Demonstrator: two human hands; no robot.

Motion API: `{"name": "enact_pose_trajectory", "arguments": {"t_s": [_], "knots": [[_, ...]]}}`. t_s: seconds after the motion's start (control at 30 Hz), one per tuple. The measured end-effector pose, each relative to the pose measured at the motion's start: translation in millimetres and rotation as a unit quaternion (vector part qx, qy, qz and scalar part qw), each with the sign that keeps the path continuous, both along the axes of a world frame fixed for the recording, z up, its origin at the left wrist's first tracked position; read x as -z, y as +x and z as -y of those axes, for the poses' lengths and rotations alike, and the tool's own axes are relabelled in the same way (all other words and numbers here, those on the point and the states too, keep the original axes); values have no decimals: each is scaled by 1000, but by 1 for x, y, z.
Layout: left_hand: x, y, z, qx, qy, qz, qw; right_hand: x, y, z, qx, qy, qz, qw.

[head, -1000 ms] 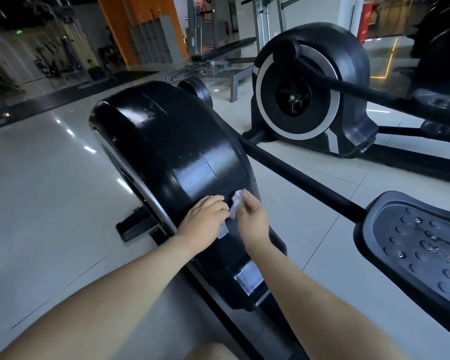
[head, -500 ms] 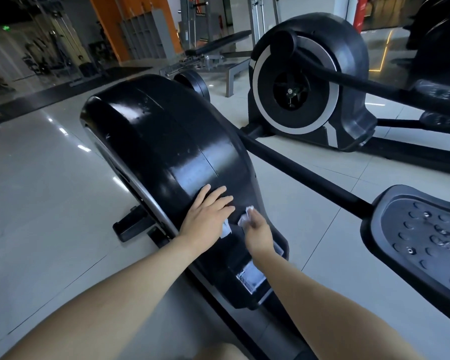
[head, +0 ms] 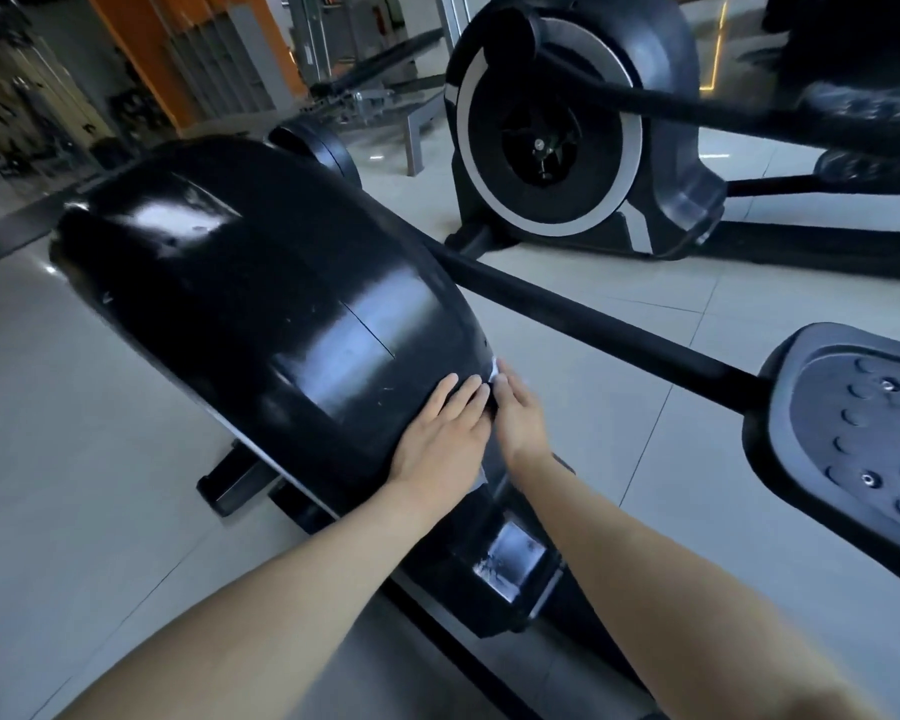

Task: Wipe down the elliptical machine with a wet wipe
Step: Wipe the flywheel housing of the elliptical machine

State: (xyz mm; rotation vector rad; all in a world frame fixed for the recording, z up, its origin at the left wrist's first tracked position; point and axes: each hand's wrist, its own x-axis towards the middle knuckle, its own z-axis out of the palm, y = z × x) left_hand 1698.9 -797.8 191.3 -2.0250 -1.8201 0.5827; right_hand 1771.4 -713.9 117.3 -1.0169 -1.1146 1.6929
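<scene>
The elliptical machine's glossy black flywheel housing (head: 261, 314) fills the middle of the head view. My left hand (head: 440, 439) lies flat on its near, lower slope with the fingers stretched out together. My right hand (head: 520, 418) rests right beside it, on the housing's right edge. The white wet wipe (head: 495, 370) is pressed between and under the two hands. Only a small corner shows above my right fingertips, and another scrap shows by my left wrist. The rest of the wipe is hidden.
A black crank bar (head: 593, 319) runs right from the housing to a studded foot pedal (head: 863, 433). A second elliptical (head: 567, 127) stands behind on the tiled floor, with a weight bench (head: 385, 96) further back. A shiny label plate (head: 515, 558) sits below my hands.
The bunched wipe has been flattened against the housing. My left hand went from curled to flat, and both hands slid up the housing, close together.
</scene>
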Motion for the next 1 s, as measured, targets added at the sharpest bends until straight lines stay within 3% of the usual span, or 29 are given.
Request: {"name": "enact_pose_trajectory", "arguments": {"t_s": [0.2,0.4,0.53,0.67,0.8,1.0], "knots": [[41,7,-13,18,-48,-5,999,67,22,14,3,-187,8,982],[68,16,-16,24,-48,1,999,44,13,-15,-9,-54,-15,998],[86,13,-20,31,-45,18,998,63,12,-22,-16,-87,7,996],[109,11,-20,45,-45,39,997,108,33,-4,-23,-114,157,981],[123,14,-16,44,-72,64,994,131,46,6,13,-143,209,967],[120,8,4,62,-60,247,965,132,66,35,-13,-115,401,909]]}}
